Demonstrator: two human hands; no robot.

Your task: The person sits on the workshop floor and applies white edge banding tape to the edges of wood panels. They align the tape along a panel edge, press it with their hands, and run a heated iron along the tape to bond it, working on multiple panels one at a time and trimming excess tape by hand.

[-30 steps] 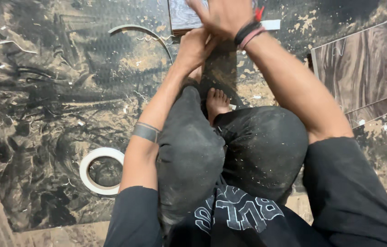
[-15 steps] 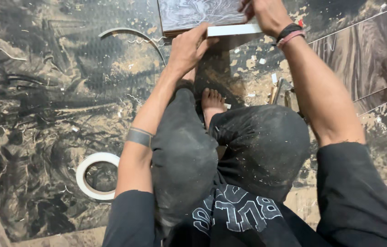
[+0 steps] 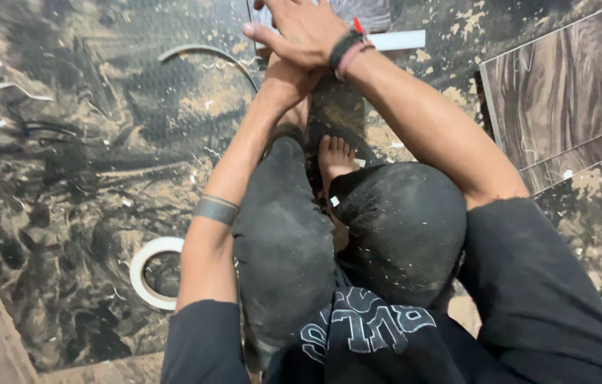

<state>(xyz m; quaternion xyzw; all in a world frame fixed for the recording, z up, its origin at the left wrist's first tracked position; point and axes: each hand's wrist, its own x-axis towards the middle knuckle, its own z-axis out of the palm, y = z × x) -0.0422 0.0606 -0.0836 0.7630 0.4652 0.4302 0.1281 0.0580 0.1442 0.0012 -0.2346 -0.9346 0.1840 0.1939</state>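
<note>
Head view, looking down past bent knees in dusty dark trousers [image 3: 386, 227] and one bare foot [image 3: 334, 158]. Right arm stretched forward and across, right hand [image 3: 301, 32] palm-down, fingers spread flat, pinching nothing, resting on the near edge of a grey panel [image 3: 368, 11] at the top of frame. Left arm straight, grey band above the elbow; left hand [image 3: 288, 82] tucked beneath the right hand, grip not discernible. White strip [image 3: 400, 40] just right of the right wrist. Tape roll [image 3: 150, 270] well left of the knees. Wood-grain board [image 3: 571, 92] far right of the panel.
</note>
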